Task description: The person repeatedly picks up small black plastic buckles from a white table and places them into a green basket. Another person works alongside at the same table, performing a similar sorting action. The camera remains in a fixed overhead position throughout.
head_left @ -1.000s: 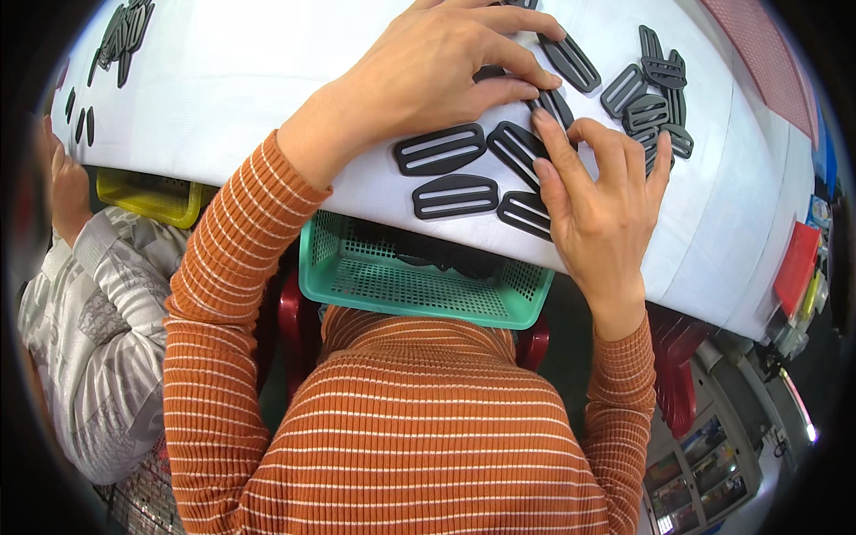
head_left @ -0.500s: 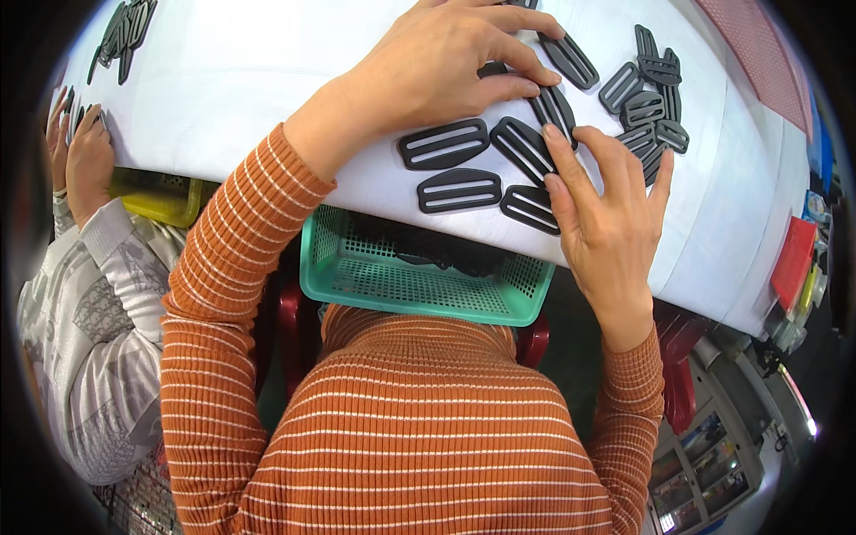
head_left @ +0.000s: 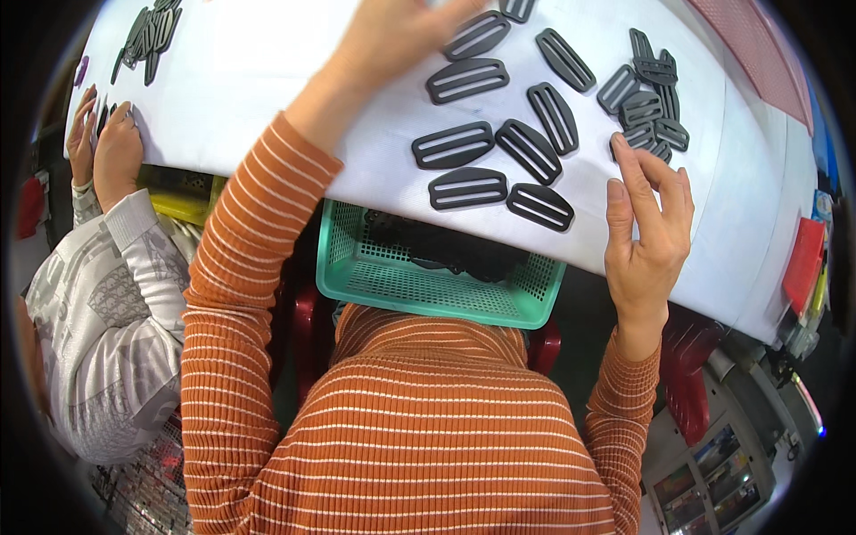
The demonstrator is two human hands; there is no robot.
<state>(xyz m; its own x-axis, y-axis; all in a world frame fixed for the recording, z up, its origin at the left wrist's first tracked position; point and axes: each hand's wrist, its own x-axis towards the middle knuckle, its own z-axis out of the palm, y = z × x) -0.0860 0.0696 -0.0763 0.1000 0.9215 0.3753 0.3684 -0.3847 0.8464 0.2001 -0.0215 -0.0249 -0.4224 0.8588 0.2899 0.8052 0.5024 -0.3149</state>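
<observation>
Black plastic strap slider buckles (head_left: 528,152) lie spread in two rough columns on the white table (head_left: 294,116). To their right is a small heap of the same sliders (head_left: 641,109). My right hand (head_left: 651,227) is beside that heap, fingers apart, its index fingertip at the heap's lower left edge; nothing shows in its grip. My left hand (head_left: 397,36) is over the far part of the table, left of the topmost spread sliders. Its fingers are smeared and partly cut off by the upper edge, so whether they hold anything is hidden.
A green perforated basket (head_left: 428,301) with dark material inside is below the table edge, at my lap. At left, a co-worker's hands (head_left: 118,152) are by another slider pile (head_left: 153,36). A yellow basket (head_left: 183,207) sits below them. Pink mesh (head_left: 758,45) edges the far right.
Both hands have left the slider between them, which now lies flat among the others. My left hand has moved up and left, my right hand right and slightly down toward the heap.
</observation>
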